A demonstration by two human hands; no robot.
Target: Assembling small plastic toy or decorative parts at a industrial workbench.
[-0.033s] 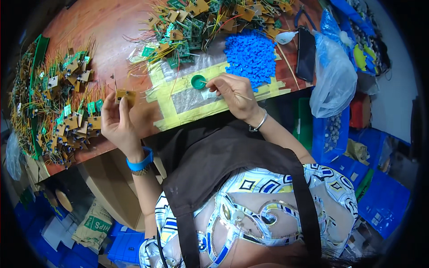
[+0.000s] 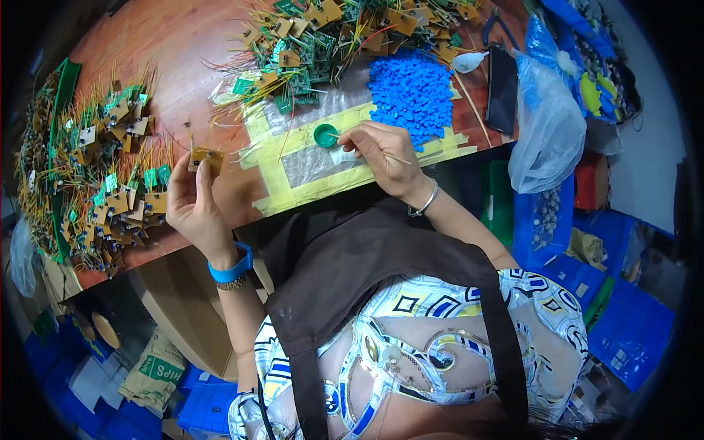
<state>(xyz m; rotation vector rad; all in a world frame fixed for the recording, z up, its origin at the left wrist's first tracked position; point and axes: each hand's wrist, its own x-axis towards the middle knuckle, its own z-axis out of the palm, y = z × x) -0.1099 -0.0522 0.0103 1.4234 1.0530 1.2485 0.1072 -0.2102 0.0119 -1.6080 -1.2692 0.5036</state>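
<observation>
Between the thumb and fingers of my left hand [image 2: 192, 202] is a small brown circuit board [image 2: 208, 157], held up over the front of the table. My right hand [image 2: 389, 155] pinches a thin wooden stick [image 2: 398, 159]. The stick's tip reaches the rim of a small green cup [image 2: 324, 136]; whether it touches the contents is too small to tell. That cup stands on plastic film [image 2: 312, 163] fixed down with yellow tape [image 2: 276, 192]. Just beyond my right hand lies a heap of small blue pieces [image 2: 412, 95].
Wired circuit boards [image 2: 117, 202] crowd the table's left side, beside a green divider [image 2: 64, 95]. Another pile of boards [image 2: 323, 55] covers the far middle. To the right are a black phone [image 2: 501, 92], pliers [image 2: 501, 28] and a clear plastic bag [image 2: 546, 121].
</observation>
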